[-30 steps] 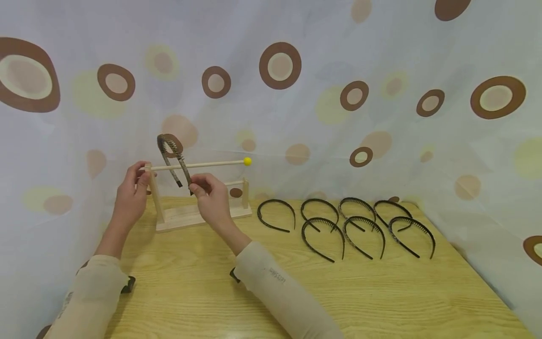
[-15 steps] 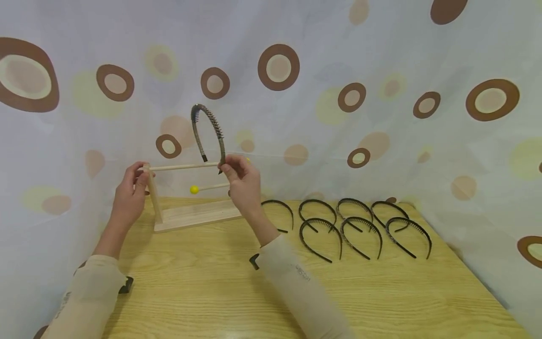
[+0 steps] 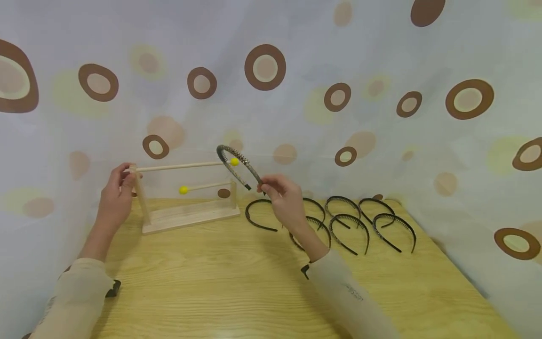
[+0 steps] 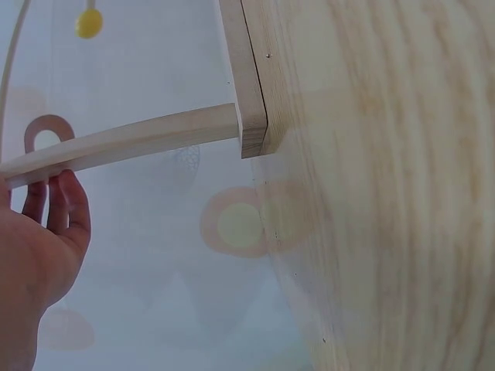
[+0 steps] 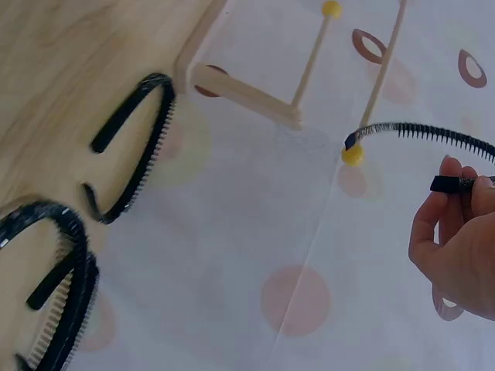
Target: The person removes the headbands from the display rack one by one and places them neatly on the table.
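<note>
My right hand (image 3: 288, 202) pinches one end of a dark, glittery toothed headband (image 3: 250, 170), holding it up in the air. The headband's arch overlaps the yellow ball (image 3: 235, 161) at the tip of the upper rod in the head view. Seen from the right wrist, its other end (image 5: 352, 141) lies right by that ball. A light wooden stand (image 3: 190, 217) with two ball-tipped rods is at the left. My left hand (image 3: 116, 195) grips the top of its left post (image 4: 155, 139), fingers and thumb on either side.
Several black headbands (image 3: 349, 235) lie in two rows on the wooden table (image 3: 220, 292), right of the stand; my right forearm partly covers some. A lower rod with another yellow ball (image 3: 183, 190) points left from the stand's right post. Behind hangs a patterned curtain (image 3: 296, 122).
My right hand has carried the headband rightward, up from over the upper rod's left part, then down by its ball tip. My left hand keeps its grip on the post. The head view shifted slightly.
</note>
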Action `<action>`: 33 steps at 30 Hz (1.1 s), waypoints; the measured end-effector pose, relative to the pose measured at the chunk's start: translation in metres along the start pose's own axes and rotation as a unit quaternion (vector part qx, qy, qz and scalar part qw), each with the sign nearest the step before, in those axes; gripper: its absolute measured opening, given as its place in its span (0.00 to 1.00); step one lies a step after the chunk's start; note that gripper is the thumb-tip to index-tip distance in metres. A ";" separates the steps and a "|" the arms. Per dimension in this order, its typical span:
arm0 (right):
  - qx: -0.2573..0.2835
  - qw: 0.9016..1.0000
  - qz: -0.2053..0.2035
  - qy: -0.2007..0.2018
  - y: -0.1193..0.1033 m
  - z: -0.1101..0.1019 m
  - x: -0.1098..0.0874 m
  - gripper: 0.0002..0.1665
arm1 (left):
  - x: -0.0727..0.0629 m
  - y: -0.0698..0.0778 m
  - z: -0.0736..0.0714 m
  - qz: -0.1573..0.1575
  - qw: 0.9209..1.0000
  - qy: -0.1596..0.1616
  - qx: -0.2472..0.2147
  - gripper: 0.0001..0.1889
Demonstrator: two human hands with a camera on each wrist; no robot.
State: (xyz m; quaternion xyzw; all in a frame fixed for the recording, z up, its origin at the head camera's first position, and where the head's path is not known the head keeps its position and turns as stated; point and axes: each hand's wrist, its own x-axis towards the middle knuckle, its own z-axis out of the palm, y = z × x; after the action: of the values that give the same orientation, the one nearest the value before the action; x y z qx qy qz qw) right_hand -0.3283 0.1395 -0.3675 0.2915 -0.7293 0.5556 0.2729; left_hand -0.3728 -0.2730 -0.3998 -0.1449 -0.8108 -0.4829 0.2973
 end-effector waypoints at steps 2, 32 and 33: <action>-0.022 1.000 0.006 -0.017 0.003 -0.009 -0.011 0.08 | -0.001 0.000 -0.002 -0.001 1.000 0.002 0.002 0.23; -0.164 0.972 0.165 -0.045 0.022 -0.060 -0.087 0.11 | -0.005 0.001 -0.001 0.005 1.000 -0.008 0.004 0.24; -0.151 0.967 0.200 -0.038 0.023 -0.060 -0.088 0.11 | -0.003 0.002 0.000 0.008 1.000 -0.008 0.003 0.24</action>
State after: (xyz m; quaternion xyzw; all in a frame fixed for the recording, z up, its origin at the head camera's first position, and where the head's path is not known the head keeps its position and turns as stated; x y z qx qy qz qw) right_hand -0.2808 0.2134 -0.4320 0.1162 -0.8578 0.4712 0.1691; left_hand -0.3695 -0.2721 -0.4007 -0.1545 -0.8134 -0.4770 0.2950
